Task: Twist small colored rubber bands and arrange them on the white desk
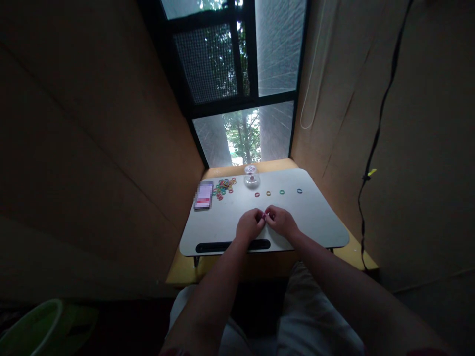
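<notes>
My left hand and my right hand meet over the near middle of the white table. Their fingertips pinch a small pinkish-red band, mostly hidden by the fingers. Beyond the hands lie a red elastic hair band, a yellow band, a green band and a dark blue band, spaced out in a row. A loose pile of bands in several colours sits at the back left. Behind the row stands a small clear container.
A phone with a lit screen lies at the left edge of the white folding table. A black slot runs along its near edge. The window is behind, walls flank both sides, and a black cable hangs at right.
</notes>
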Demonstrator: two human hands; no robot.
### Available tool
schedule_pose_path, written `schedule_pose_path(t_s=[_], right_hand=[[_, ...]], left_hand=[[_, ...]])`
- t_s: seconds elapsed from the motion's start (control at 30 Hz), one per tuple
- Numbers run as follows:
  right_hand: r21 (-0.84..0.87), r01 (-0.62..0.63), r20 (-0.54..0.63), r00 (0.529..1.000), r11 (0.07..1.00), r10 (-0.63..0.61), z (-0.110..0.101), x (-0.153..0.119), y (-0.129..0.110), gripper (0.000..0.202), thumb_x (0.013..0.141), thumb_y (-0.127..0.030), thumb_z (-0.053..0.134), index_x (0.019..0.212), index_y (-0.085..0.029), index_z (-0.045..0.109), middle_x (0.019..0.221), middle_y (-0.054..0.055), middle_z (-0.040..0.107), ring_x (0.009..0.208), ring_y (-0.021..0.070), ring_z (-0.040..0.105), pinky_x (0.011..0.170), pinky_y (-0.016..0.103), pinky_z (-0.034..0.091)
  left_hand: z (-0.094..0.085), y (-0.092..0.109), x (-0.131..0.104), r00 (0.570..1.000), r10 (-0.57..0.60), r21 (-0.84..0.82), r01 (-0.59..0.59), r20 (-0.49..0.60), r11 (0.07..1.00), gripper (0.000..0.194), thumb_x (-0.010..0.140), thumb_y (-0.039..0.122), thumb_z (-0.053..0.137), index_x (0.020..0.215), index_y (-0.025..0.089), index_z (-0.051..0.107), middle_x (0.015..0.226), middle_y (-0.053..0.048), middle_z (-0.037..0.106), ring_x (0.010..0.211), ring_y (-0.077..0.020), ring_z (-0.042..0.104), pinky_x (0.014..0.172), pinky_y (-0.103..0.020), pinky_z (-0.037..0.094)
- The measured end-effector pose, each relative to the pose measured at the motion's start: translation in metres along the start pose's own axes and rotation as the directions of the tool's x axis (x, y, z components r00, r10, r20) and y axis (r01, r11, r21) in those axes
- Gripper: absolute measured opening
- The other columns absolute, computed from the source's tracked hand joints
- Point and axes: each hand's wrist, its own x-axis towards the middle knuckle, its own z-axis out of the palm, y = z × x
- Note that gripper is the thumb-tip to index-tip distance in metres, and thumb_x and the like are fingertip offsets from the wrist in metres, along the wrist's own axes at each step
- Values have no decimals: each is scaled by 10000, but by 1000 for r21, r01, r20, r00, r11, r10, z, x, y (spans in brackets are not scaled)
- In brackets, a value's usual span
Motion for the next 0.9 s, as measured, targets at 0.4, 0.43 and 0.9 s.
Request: schedule_pose_path(t_s=[0.4, 0.43, 0.9], right_hand=[[-9, 41, 3, 999, 999, -41, 3, -2, 1, 106, 810, -279, 528, 835, -209, 604, 677, -3, 613, 601, 125, 520, 580, 230, 323], [-15, 39, 4, 999, 999, -39, 3, -2, 1, 108, 812, -284, 527, 826, -208, 603, 683, 0, 617, 606, 127, 524, 582, 231, 324], [-24, 4, 3, 1000, 1000, -4, 3, 1, 1, 110, 819, -296, 522, 807, -210, 590, 685, -2, 621, 607, 128, 532, 572, 232, 314]], left_hand=[[-3, 4, 0, 999, -38, 1, 38, 28, 999, 128, 810, 275, 553, 861, 191, 636, 805, -26, 658, 731, -142, 566, 676, -256, 406], [-3, 4, 0, 999, -35, 0, 35, 28, 999, 128, 812, 275, 552, 863, 193, 635, 807, -26, 659, 731, -142, 566, 677, -256, 406], [-1, 2, 0, 999, -35, 6, 35, 18, 999, 142, 826, 308, 544, 856, 197, 628, 803, -21, 656, 717, -137, 558, 664, -252, 400]])
